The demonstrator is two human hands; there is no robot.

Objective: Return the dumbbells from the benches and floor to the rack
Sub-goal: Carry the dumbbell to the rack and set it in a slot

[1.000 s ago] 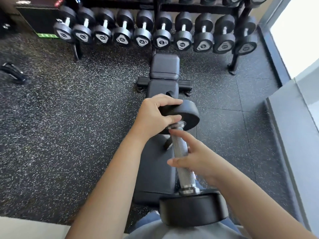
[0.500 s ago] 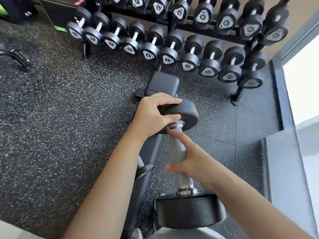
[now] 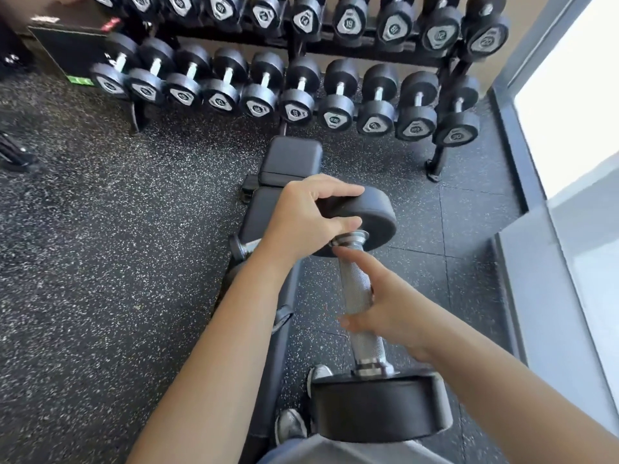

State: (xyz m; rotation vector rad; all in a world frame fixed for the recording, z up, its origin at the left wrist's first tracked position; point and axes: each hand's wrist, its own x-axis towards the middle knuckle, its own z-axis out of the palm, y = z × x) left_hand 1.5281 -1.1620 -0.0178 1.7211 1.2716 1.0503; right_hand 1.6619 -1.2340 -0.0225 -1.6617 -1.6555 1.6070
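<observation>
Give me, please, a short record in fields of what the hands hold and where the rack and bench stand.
held: one dumbbell, lifted, pointing away from the person
left hand: grips the far head, fingers on top, thumb underneath
right hand: on the handle, index finger straight along it; other fingers hidden
rack: ahead, two tiers of dumbbells
bench: between person and rack, under the left arm
</observation>
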